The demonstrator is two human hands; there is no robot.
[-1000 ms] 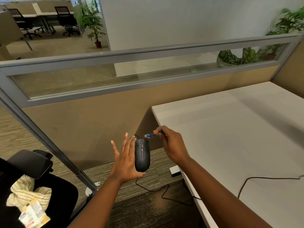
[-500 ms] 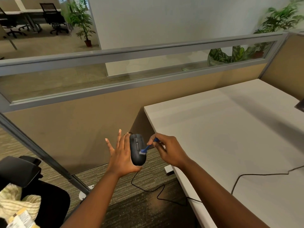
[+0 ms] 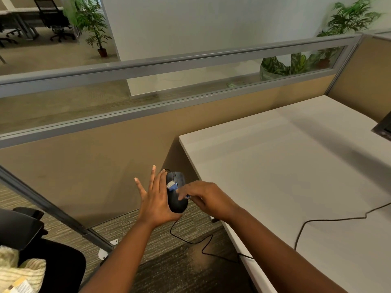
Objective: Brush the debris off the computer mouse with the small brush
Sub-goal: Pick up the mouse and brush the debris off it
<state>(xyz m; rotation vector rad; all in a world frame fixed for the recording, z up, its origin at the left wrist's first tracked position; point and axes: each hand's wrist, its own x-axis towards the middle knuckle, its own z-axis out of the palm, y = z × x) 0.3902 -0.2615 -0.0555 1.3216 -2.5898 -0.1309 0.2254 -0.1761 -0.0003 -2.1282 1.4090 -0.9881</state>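
Mouse (image 3: 176, 195): black, long axis running away from the person, nose up and outward, held in the air left of the bench (image 3: 296, 176), over carpet.
Left hand (image 3: 155, 199): fingers straight, cradling the mouse.
Right hand (image 3: 208, 198): pinching the small blue brush (image 3: 172, 186), bristles on the mouse.
Room: cubicle partition (image 3: 105, 166), potted plants.

Open-plan office. I stand in a cubicle: tan fabric partition (image 3: 110, 157) with a grey metal frame and a glazed strip (image 3: 169, 81) along its top, a white desk (image 3: 296, 166) beside me. Striped commercial carpet (image 3: 173, 271) underfoot. Beyond the glass, more desks with black swivel chairs (image 3: 55, 20), plus potted plants (image 3: 93, 24) by a white wall.
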